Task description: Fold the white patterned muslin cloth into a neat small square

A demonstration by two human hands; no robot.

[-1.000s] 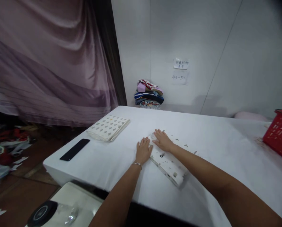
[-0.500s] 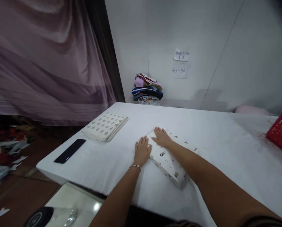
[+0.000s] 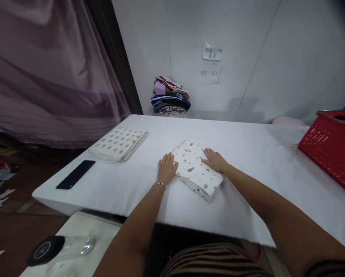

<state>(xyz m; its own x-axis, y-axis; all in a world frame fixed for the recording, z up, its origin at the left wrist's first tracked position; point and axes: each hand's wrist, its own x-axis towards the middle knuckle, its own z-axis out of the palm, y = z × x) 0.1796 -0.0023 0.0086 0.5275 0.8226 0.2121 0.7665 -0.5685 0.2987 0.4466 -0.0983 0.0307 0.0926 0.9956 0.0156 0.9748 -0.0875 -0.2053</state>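
Observation:
A folded white cloth (image 3: 194,169) with small dark and olive prints lies on the white-covered table (image 3: 149,207) in front of me. My left hand (image 3: 167,169) rests flat at the cloth's left corner, fingers stretched out. Across the cloth's right side lies my right hand (image 3: 214,159), its fingers spread and the palm down near the edge. Neither hand grips the fabric. Farther left is a second folded cloth (image 3: 119,143), cream with grey motifs, and no hand touches it.
A black phone-like slab (image 3: 76,175) lies near the table's left edge. At right stands a red plastic basket (image 3: 328,150). Folded fabrics (image 3: 171,98) are stacked against the far wall. Below left, a white stool-like surface (image 3: 82,227) holds a clear bottle with a black lid (image 3: 46,251).
My right hand has slid from the cloth's far left corner to its right side, uncovering more of the print. My left hand stays at the left corner. The camera view has shifted.

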